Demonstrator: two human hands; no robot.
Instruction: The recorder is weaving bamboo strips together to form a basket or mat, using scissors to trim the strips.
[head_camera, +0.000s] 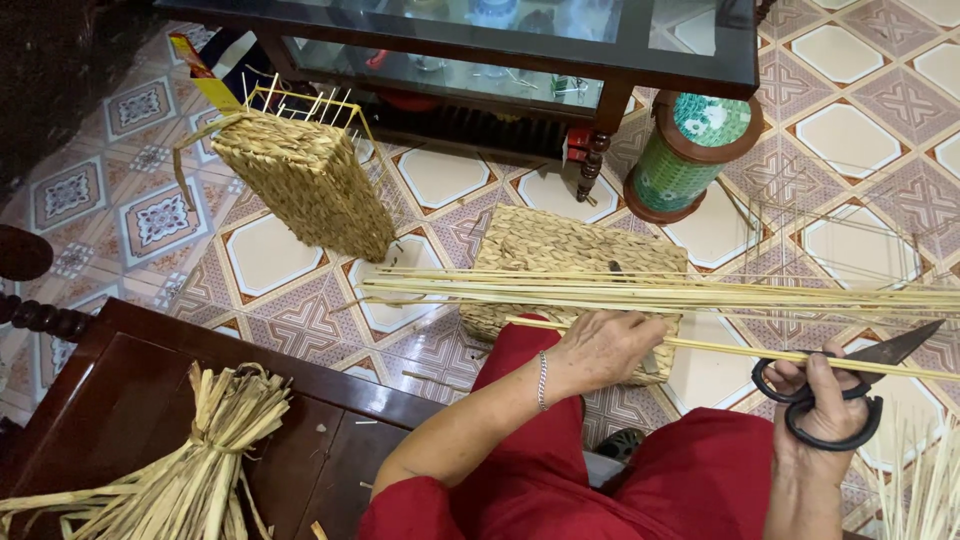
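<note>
Left hand (600, 350) pinching one reed strip (720, 347), right hand (828, 398) gripping black scissors (835, 392) just beneath; strip could slip, skewing any cut.

Two woven baskets (305, 185) (575, 285), one scissors (835, 390).

Reed strips (700, 290) cut off right (ends unseen).

Home room, patterned floor tiles (440, 175), glass-topped table (520, 40), wooden furniture (130, 390)
</note>
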